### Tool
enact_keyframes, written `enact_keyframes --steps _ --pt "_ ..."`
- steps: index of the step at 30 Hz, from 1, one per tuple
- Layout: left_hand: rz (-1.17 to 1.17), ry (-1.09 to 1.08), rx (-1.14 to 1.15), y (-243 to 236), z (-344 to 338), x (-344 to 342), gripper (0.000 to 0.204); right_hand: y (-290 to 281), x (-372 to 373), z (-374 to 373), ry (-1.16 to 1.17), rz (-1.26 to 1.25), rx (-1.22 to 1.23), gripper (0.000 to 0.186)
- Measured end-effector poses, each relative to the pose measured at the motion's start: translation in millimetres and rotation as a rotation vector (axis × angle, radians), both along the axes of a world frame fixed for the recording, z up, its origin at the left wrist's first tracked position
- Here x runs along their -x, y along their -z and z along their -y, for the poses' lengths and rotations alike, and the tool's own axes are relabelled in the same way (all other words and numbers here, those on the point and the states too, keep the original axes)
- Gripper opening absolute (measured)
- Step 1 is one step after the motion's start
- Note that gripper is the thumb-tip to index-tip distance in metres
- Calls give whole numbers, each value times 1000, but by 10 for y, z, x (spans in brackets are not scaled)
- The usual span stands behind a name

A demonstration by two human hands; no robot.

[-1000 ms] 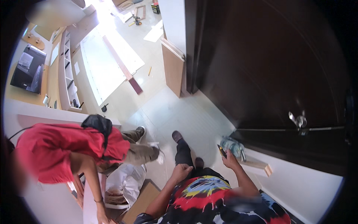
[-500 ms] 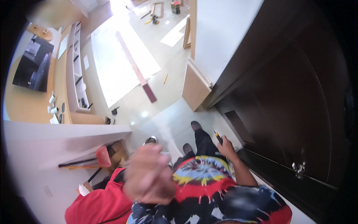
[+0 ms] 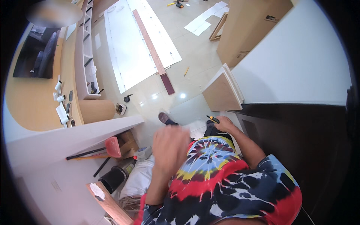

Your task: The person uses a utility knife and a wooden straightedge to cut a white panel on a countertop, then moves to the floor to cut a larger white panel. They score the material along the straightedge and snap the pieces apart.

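My right hand [image 3: 225,124] is closed around a yellow and black utility knife [image 3: 213,119], whose tip points away to the left. It is in front of my body, near the leaning boards [image 3: 224,90]. My left hand [image 3: 172,144] is raised in front of my tie-dye shirt, close to the camera and smeared by motion. Its fingers do not show clearly, and nothing can be made out in them.
A large white sheet [image 3: 129,48] lies on the floor under a long wooden strip [image 3: 150,43], with a pencil [image 3: 186,71] beside it. A tall cardboard box [image 3: 247,30] stands ahead right. Left, behind a low wall [image 3: 105,129], are a red dustpan [image 3: 113,147] and black bucket [image 3: 113,179].
I have moved and turned, so the doorway's dark panel takes up less of the view and the box has appeared. The red-clothed person at left has mostly left the picture. The knife stays in my right hand.
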State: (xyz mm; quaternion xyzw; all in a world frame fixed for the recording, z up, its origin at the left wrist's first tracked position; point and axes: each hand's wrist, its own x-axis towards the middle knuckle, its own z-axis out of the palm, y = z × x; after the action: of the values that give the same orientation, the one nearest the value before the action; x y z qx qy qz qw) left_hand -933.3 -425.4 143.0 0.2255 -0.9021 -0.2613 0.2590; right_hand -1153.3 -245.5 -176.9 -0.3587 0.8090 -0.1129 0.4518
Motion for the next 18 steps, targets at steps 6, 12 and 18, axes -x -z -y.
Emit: enact_keyframes --steps 6,12,18 --pt "487 -44 -599 2720 889 -1040 40 68 -697 1328 -186 54 -339 54" --pt "815 -1 -932 3395 1520 -1830 44 154 -1368 2333 -351 -19 -299 43" --pt "838 -27 -904 3409 2402 -2243 44 -583 -1671 3497 -348 265 -205 27"
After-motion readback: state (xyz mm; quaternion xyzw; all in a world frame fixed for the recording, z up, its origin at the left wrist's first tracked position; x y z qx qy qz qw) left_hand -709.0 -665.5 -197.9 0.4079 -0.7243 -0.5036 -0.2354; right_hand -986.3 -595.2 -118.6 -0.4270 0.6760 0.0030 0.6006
